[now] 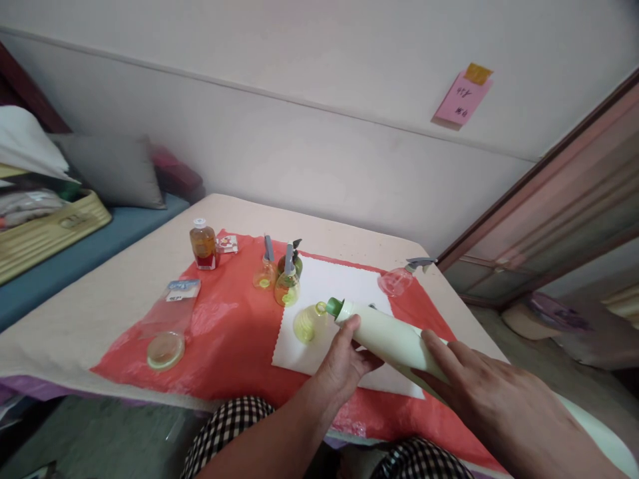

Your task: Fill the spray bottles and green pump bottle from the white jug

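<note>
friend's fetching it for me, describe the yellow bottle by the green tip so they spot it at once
On the red sheet lies a white sheet. On its left part, by the green tip of the big bottle, sits a yellow bottle. Unlike the grey-topped bottles nearby, it has no spray head.

We saw a tabletop [124,283] covered in cream, much of it under a glossy red plastic sheet [232,336]. On the red layer we had a flat clear plastic packet [170,314] with a blue-and-white top, a round translucent dish [166,350] and a white scalloped-edged sheet [344,276], which carried a clear yellow rounded bottle [305,324]. An amber white-capped bottle [203,246] stood by the red sheet's left edge.
</note>
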A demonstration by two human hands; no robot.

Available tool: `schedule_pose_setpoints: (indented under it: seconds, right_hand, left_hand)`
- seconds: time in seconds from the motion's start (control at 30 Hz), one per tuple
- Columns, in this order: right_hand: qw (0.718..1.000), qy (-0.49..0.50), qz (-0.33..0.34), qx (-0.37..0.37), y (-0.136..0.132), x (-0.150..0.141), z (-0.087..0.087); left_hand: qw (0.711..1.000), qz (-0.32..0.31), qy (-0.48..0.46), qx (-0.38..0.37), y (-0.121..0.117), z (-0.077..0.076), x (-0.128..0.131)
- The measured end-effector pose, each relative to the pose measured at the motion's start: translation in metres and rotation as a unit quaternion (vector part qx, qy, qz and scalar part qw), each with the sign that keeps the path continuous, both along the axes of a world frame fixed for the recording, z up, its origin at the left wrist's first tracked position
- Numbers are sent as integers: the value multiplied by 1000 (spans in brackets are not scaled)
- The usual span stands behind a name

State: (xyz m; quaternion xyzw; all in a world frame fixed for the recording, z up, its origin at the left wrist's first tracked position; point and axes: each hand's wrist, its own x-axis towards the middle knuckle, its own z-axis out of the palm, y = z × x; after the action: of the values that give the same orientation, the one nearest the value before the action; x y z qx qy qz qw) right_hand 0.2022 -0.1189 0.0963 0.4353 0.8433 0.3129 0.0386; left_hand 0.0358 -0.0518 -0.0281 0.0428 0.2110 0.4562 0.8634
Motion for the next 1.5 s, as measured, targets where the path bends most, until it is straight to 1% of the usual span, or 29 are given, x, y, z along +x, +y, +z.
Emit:
schedule_pose_setpoints:
  seconds: [0.27,0.37,0.87,1.13,1.5]
  right_hand:
    - [999,8,26,36,3,-19,12]
    - [999,8,26,34,3,-22,15]
    - [1000,13,11,19,1,-24,15]
    - [999,17,20,17,3,-26,18]
    - [1000,14,8,11,3,-23,16]
  left_hand:
    - [1000,0,2,0,1,-3,0]
    - [1000,0,-3,8,2,-3,0]
    - [1000,-1,-14,-1,0,0,0]
    - [1000,-1,-10,-8,0,4,-2]
    - [1000,2,-13,-1,2,-1,-1]
